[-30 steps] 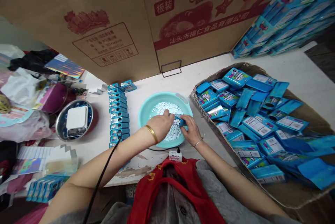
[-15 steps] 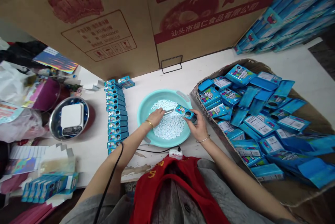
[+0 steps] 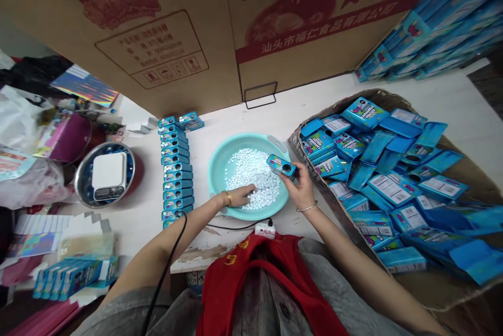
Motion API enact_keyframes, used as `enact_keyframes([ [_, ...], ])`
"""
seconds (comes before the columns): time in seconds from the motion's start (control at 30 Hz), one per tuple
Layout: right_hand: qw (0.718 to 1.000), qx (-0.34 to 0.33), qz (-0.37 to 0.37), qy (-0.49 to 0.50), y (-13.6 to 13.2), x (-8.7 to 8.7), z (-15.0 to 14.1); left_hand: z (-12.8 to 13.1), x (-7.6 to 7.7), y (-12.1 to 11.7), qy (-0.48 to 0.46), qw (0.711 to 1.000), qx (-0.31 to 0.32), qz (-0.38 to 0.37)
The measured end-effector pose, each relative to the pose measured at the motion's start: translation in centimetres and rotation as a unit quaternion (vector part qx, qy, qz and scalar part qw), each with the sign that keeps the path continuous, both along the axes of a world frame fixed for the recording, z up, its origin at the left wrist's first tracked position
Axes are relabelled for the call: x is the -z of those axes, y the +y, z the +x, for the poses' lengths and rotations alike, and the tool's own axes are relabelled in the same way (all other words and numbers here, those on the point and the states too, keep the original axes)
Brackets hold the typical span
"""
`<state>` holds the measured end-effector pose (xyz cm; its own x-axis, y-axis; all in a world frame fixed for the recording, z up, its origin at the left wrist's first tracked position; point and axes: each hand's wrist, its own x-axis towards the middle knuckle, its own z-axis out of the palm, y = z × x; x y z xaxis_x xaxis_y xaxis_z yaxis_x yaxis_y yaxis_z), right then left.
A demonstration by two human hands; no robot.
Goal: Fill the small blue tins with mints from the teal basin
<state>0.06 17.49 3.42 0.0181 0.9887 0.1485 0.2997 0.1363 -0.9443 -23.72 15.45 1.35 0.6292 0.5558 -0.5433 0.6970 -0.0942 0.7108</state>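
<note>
Lower than half a second ago, the left hand (image 3: 240,196) has dropped into the white pellets (image 3: 255,165) in the green basin (image 3: 220,159), fingers curled, tips hidden, so whether they grip anything I cannot tell. Thumb and fingers of the right hand (image 3: 301,187) close around one end of a small blue box (image 3: 280,164), held tilted above the basin's right side, near the cardboard tray (image 3: 329,195).
</note>
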Motion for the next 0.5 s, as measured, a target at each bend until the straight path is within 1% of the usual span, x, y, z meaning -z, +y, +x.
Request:
enact_keyframes([
  [0.1,1.000,-0.010,0.000,0.005,0.1,-0.1,0.2,-0.7,-1.2,0.2,-0.086,0.992,-0.068,-0.065],
  [0.2,1.000,-0.010,0.009,-0.004,0.1,-0.4,0.6,-1.5,-3.4,0.6,-0.144,0.982,-0.096,-0.075],
  [0.27,0.999,-0.011,0.026,-0.020,0.2,-0.5,0.7,-2.0,-5.6,1.1,-0.159,0.980,-0.100,-0.061],
  [0.37,0.996,-0.036,0.065,-0.050,0.2,-0.7,0.8,-2.4,-9.6,2.1,-0.155,0.983,-0.093,-0.016],
  [0.43,0.991,-0.060,0.094,-0.072,0.0,-0.6,0.6,-2.2,-12.3,3.0,-0.122,0.990,-0.072,0.020],
  [0.5,0.985,-0.078,0.121,-0.093,-0.3,-0.4,0.3,-1.3,-14.7,3.8,-0.054,0.996,-0.036,0.055],
])
